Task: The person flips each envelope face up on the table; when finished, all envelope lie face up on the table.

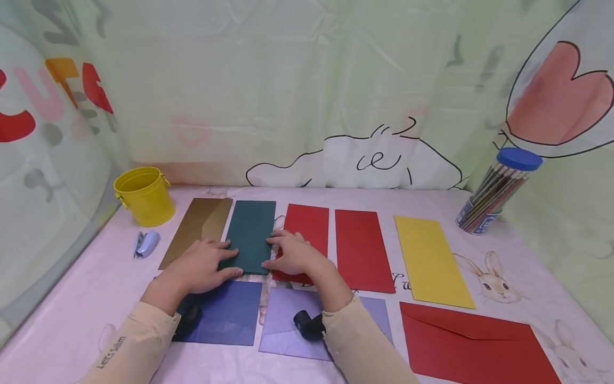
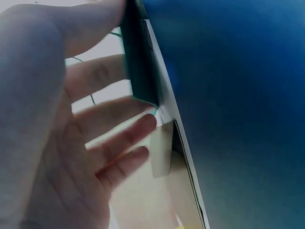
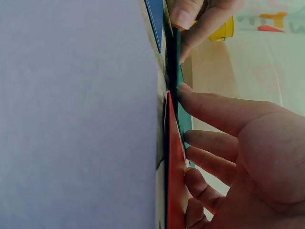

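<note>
A dark green envelope (image 1: 251, 234) lies flat between my two hands. My left hand (image 1: 203, 265) rests at its left edge, fingers spread and fairly straight; the index finger and thumb touch the envelope. At the right edge, my right hand (image 1: 301, 255) touches the same envelope with thumb and fingertips. In the right wrist view, the right thumb (image 3: 209, 106) lies against the green envelope (image 3: 183, 125), and other fingers hang over a red envelope (image 3: 177, 191). The left wrist view shows the left fingers (image 2: 112, 107) reaching along the green envelope (image 2: 139, 62).
A brown envelope (image 1: 192, 229), red envelopes (image 1: 362, 248) and a yellow envelope (image 1: 434, 261) share the row. Nearer lie blue (image 1: 230, 314), lilac (image 1: 283, 325) and large red (image 1: 475, 346) envelopes. Yellow bucket (image 1: 146, 197), stapler (image 1: 146, 244) and pencil tub (image 1: 496, 192) stand around.
</note>
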{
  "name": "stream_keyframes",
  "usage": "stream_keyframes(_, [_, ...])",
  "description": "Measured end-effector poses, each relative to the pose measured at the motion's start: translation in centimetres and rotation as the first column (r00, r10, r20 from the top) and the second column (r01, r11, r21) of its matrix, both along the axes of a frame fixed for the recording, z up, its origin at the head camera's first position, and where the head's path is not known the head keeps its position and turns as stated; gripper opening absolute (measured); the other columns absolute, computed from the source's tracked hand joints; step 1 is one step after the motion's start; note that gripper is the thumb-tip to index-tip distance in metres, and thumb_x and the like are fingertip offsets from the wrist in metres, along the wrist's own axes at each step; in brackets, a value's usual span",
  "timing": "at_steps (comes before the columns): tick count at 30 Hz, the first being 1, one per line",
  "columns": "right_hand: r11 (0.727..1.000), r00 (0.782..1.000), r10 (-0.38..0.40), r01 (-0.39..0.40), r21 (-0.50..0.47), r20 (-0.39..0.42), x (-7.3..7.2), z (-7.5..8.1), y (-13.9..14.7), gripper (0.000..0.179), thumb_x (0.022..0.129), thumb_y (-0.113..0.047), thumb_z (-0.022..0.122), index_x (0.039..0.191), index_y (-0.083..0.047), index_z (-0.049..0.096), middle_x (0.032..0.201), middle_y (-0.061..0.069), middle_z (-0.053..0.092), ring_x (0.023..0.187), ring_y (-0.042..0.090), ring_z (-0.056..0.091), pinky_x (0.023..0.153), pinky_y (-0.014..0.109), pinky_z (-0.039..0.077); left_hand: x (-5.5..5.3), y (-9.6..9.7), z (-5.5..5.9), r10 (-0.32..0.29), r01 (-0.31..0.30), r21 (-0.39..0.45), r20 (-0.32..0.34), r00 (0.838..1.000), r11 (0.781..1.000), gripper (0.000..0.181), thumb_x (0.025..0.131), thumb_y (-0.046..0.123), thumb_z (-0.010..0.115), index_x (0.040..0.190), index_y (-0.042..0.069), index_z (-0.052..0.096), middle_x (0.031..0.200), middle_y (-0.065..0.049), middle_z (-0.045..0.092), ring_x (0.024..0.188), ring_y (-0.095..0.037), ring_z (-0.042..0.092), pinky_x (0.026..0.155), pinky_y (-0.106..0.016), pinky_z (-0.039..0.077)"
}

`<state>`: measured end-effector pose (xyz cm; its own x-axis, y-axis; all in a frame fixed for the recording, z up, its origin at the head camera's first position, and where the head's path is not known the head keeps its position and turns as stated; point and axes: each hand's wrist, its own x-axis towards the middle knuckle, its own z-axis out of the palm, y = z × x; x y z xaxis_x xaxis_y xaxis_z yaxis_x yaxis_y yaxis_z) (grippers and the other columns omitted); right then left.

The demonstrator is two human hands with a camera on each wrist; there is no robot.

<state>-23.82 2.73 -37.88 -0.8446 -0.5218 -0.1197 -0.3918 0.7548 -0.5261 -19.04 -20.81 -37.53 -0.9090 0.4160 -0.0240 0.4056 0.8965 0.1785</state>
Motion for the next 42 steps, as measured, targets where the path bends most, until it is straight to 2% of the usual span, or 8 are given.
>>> stream_keyframes(5, [0.998, 1.000, 0.006, -0.004, -0.056, 0.030, -0.2, -0.1, 0.2, 0.055, 0.095, -0.030, 0.068, 0.143, -0.007, 0.057, 0.152, 0.012, 0.044, 0.138, 0.038, 0.037, 0.110, 0.060, 0.031, -0.2, -0.1, -0.1, -0.066, 0.070, 0.051, -0.070, 0.995, 0.996, 0.035, 0.101, 0.034, 0.060, 0.118, 0.007, 0.076, 0.121, -0.013, 0.069, 0.118, -0.038, 0.059, 0.103, -0.057, 0.041])
stream_keyframes(10, [0.990, 0.998, -0.037, 0.044, -0.132, 0.055, -0.4, -0.1, 0.3, 0.054, 0.100, -0.023, 0.060, 0.149, -0.006, 0.049, 0.151, 0.015, 0.046, 0.142, 0.036, 0.035, 0.115, 0.058, 0.024, -0.4, -0.1, -0.1, -0.035, 0.046, 0.129, -0.091, 0.995, 0.991, 0.024, 0.103, 0.025, 0.059, 0.117, 0.010, 0.073, 0.099, -0.002, 0.073, 0.092, -0.024, 0.069, 0.088, -0.048, 0.054])
stream_keyframes(13, [0.987, 0.996, -0.059, 0.068, -0.147, 0.061, -0.4, 0.0, 0.2, 0.064, 0.099, -0.023, 0.060, 0.158, -0.014, 0.035, 0.149, 0.014, 0.048, 0.140, 0.035, 0.039, 0.113, 0.058, 0.028, -0.3, 0.1, 0.1, 0.003, 0.011, 0.171, -0.077, 0.997, 0.985, 0.039, 0.103, 0.019, 0.057, 0.142, 0.014, 0.052, 0.088, -0.001, 0.067, 0.066, -0.017, 0.064, 0.070, -0.040, 0.058])
stream_keyframes(16, [0.987, 0.996, -0.061, 0.070, -0.143, 0.067, -0.2, 0.2, -0.1, 0.073, 0.098, -0.028, 0.062, 0.161, -0.023, 0.026, 0.146, 0.012, 0.051, 0.137, 0.035, 0.044, 0.107, 0.059, 0.037, -0.3, 0.4, 0.4, 0.009, 0.013, 0.250, -0.088, 0.996, 0.968, 0.074, 0.098, 0.010, 0.061, 0.159, 0.021, 0.022, 0.104, -0.008, 0.066, 0.048, -0.011, 0.048, 0.052, -0.030, 0.051])
stream_keyframes(23, [0.996, 0.999, -0.045, 0.046, -0.077, 0.016, 0.4, 0.3, -0.6, 0.079, 0.093, -0.038, 0.069, 0.160, -0.027, 0.030, 0.155, 0.008, 0.043, 0.143, 0.044, 0.029, 0.110, 0.069, 0.022, -0.3, 0.9, 1.0, 0.057, 0.012, 0.399, -0.161, 0.985, 0.917, 0.094, 0.082, 0.000, 0.073, 0.160, 0.015, 0.022, 0.144, -0.023, 0.046, 0.092, -0.028, 0.060, 0.078, -0.041, 0.059])
stream_keyframes(33, [0.996, 0.999, -0.031, 0.033, -0.078, 0.018, 0.4, 0.1, -0.8, 0.082, 0.090, -0.041, 0.072, 0.160, -0.029, 0.030, 0.157, 0.008, 0.040, 0.142, 0.039, 0.033, 0.111, 0.068, 0.021, 0.0, 0.9, 1.4, 0.186, -0.179, 0.564, 0.044, 0.981, 0.806, 0.091, 0.080, 0.007, 0.084, 0.152, 0.010, 0.029, 0.143, -0.029, 0.045, 0.087, -0.031, 0.070, 0.074, -0.042, 0.059])
stream_keyframes(38, [0.998, 1.000, -0.025, 0.026, -0.057, 0.010, 0.3, 0.1, -0.8, 0.085, 0.090, -0.041, 0.074, 0.160, -0.032, 0.027, 0.159, 0.011, 0.036, 0.143, 0.040, 0.031, 0.111, 0.067, 0.022, 0.1, 0.9, 1.6, 0.232, -0.248, 0.582, 0.104, 0.967, 0.774, 0.085, 0.079, 0.014, 0.087, 0.146, 0.006, 0.034, 0.148, -0.031, 0.041, 0.126, -0.050, 0.051, 0.092, -0.057, 0.050])
stream_keyframes(42, [0.999, 1.000, -0.028, 0.028, -0.040, 0.006, 0.3, 0.0, -0.8, 0.087, 0.088, -0.041, 0.075, 0.160, -0.030, 0.028, 0.158, 0.014, 0.035, 0.143, 0.040, 0.032, 0.111, 0.067, 0.023, 0.0, 1.1, 1.6, 0.247, -0.300, 0.561, 0.169, 0.954, 0.772, 0.082, 0.079, 0.021, 0.089, 0.141, 0.005, 0.038, 0.149, -0.032, 0.040, 0.138, -0.051, 0.037, 0.101, -0.063, 0.041])
